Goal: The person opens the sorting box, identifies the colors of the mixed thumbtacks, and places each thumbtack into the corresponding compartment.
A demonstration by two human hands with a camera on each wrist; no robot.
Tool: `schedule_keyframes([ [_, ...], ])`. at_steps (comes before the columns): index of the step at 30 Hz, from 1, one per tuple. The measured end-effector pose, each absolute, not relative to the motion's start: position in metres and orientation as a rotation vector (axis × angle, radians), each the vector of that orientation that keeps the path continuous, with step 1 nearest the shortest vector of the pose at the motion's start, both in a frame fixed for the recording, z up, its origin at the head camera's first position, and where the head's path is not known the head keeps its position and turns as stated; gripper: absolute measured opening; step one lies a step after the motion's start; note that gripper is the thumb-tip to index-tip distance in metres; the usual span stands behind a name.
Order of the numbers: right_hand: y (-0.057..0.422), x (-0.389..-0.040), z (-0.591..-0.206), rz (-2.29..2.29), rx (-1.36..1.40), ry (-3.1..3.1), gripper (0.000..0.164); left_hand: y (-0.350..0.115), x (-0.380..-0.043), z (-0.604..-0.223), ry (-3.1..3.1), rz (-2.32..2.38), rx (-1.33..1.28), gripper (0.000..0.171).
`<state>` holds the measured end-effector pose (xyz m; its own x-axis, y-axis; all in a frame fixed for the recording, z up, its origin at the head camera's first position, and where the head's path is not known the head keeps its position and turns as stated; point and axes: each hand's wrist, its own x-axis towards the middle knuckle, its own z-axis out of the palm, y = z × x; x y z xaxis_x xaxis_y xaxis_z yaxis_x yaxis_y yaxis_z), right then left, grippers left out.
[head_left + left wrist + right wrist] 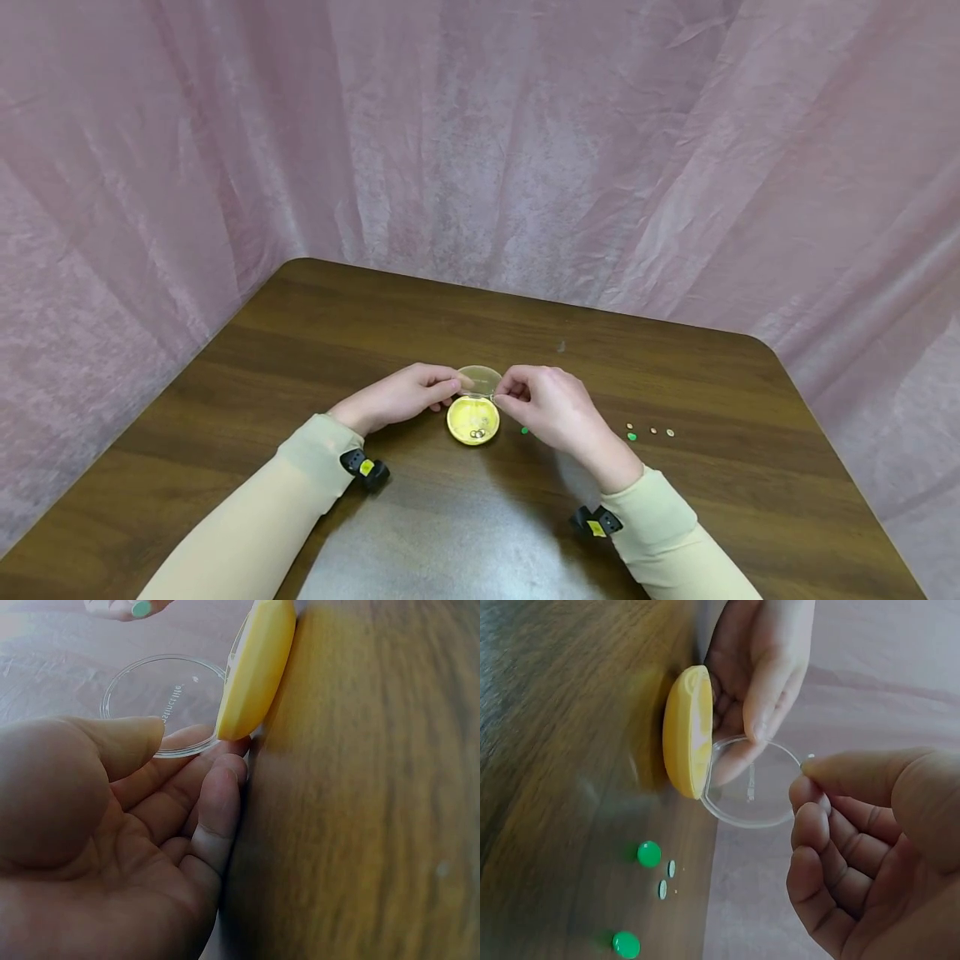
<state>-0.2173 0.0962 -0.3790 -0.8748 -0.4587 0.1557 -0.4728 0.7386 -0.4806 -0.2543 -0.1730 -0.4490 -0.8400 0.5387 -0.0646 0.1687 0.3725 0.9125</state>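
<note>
The left hand is holding the clear lid open, its grip closing lightly, with the thumb in front and a finger behind. The yellow case is sitting on the table, the lid standing at its twelve o'clock edge. At the case's two o'clock, the right hand is making a tight grip: thumb and index finger are pinching a small piece (only a pale green round is showing from the left wrist, so I cannot tell what it is).

The step in hand, as I am judging it, is moving that piece into or out of the opened case. The next move is probably calling for a steady lid and a careful release.

The pinch is overlapping the lid's rim in the right wrist view; whether they are touching, I cannot tell. Tiny rings are lying inside near six o'clock, too small to read. Green discs and pale discs are lying outside, towards three o'clock, their nature unclear. The frame is cutting off both forearms.
</note>
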Motion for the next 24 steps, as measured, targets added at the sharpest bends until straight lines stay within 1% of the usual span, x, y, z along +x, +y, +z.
schedule_keyframes([
  [4, 0.094, -0.219, -0.377, 0.866, 0.757, -2.907, 0.012, -0.171, -0.254, -0.448, 2.29, 1.458, 0.608, 0.034],
  [6, 0.094, -0.22, -0.376, 1.043, 0.766, -2.908, 0.009, -0.17, -0.253, -0.448, 2.299, 1.453, 0.597, 0.034],
  [8, 0.097, -0.22, -0.376, 1.362, 0.79, -2.88, 0.004, -0.169, -0.252, -0.447, 2.308, 1.445, 0.586, 0.033],
  [12, 0.101, -0.219, -0.376, 2.204, 0.845, -2.603, 0.004, -0.168, -0.252, -0.447, 2.312, 1.434, 0.59, 0.032],
  [15, 0.104, -0.217, -0.375, 2.612, 0.944, -2.329, 0.011, -0.167, -0.253, -0.449, 2.303, 1.443, 0.606, 0.032],
  [18, 0.106, -0.215, -0.374, 2.816, 1.114, -2.137, 0.013, -0.167, -0.253, -0.45, 2.301, 1.452, 0.601, 0.032],
  [21, 0.107, -0.213, -0.373, 2.904, 1.269, -2.028, 0.01, -0.167, -0.251, -0.451, 2.299, 1.453, 0.596, 0.032],
  [24, 0.107, -0.212, -0.37, 2.845, 1.274, -2.086, 0.01, -0.168, -0.251, -0.451, 2.298, 1.456, 0.591, 0.032],
])
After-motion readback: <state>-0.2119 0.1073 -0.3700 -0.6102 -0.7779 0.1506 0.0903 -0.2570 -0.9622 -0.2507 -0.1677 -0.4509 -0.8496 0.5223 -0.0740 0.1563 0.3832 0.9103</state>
